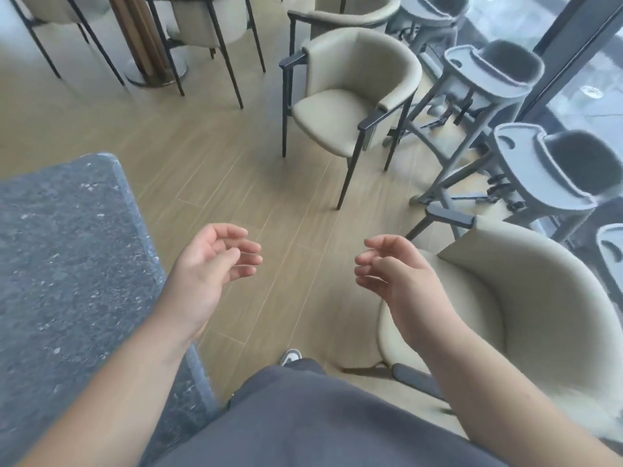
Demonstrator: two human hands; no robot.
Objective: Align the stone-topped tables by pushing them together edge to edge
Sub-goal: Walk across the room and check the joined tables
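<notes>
A dark grey speckled stone-topped table (67, 264) fills the left side of the view, its rounded far corner near the middle left. My left hand (212, 264) hovers just right of the table's right edge, fingers loosely curled, holding nothing. My right hand (394, 271) hangs in the air over the floor, facing the left one, fingers also loosely curled and empty. Neither hand touches the table. Only one stone top is in view.
A beige armchair (526, 298) stands close at my right, another beige armchair (347, 106) ahead. Grey high chairs (526, 170) line the window at right. More chairs and a round pedestal base (155, 72) stand at the back. Wood floor (269, 197) lies between.
</notes>
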